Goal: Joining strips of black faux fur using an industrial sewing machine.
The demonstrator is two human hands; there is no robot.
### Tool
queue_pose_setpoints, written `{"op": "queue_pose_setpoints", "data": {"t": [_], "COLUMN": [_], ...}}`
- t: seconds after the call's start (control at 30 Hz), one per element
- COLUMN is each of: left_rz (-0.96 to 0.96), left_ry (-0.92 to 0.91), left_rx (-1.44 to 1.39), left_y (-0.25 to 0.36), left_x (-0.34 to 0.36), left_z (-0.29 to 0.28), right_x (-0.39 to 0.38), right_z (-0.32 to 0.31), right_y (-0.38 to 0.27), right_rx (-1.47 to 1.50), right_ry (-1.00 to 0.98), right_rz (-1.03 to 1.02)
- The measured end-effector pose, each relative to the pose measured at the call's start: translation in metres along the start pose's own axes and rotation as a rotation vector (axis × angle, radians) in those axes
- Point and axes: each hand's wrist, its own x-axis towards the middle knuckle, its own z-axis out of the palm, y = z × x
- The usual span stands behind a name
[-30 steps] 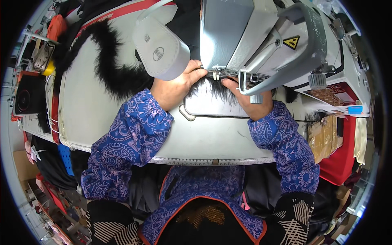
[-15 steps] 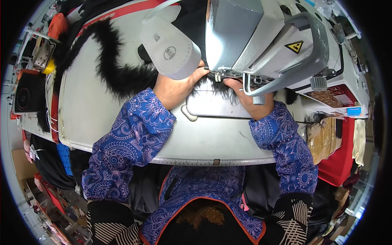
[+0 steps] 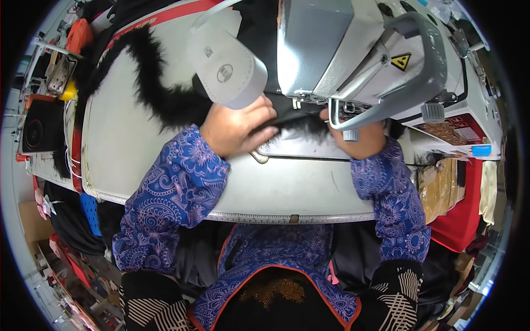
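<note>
A sewing machine (image 3: 367, 60) with a grey guard stands in front of me. A black furry strip (image 3: 160, 94) curves over the white table from the left. It runs beneath my left hand (image 3: 234, 127), whose fingers are closed on its dark fabric edge. Between my hands the strip (image 3: 301, 124) is stretched, its fluffy side toward me, just on the near side of the presser foot (image 3: 297, 103). My right hand (image 3: 361, 137) grips the other end beside the foot; the guard bar and a knob partly cover its fingers.
A white lamp-like head (image 3: 232, 71) hangs above my left hand. A ruler tape (image 3: 248, 217) lines the table's front edge. To the left stands a black speaker (image 3: 40, 127); a taped brown package (image 3: 439, 185) and a red bin (image 3: 458, 223) are at the right.
Both hands have come away from the needle area, my left slightly left and down, my right to the right. The fabric edge between them now shows, in front of the foot.
</note>
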Motion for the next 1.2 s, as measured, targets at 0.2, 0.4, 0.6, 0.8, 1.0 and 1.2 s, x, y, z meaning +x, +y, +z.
{"op": "queue_pose_setpoints", "data": {"t": [0.2,0.4,0.6,0.8,1.0,1.2], "left_rz": [0.075,0.029,0.036,0.056,0.136,-0.013], "left_ry": [0.02,0.058,0.129,0.234,0.067,0.065], "left_rx": [-0.06,-0.093,0.033,0.314,0.298,0.032], "left_y": [0.021,0.026,0.031,0.039,0.024,0.037], "left_x": [-0.001,-0.001,0.006,0.005,-0.005,-0.002], "left_z": [0.004,0.007,0.006,0.007,0.015,0.008], "right_x": [0.005,0.012,0.013,0.012,0.014,0.012], "right_z": [-0.032,-0.028,-0.021,-0.015,-0.015,-0.007], "right_y": [-0.013,-0.033,-0.046,-0.033,-0.035,-0.035], "right_rx": [0.008,0.11,0.059,0.359,0.278,0.259], "right_ry": [0.053,0.01,-0.055,-0.017,-0.099,0.063], "right_rz": [-0.111,-0.276,-0.177,-0.167,-0.147,-0.22]}}
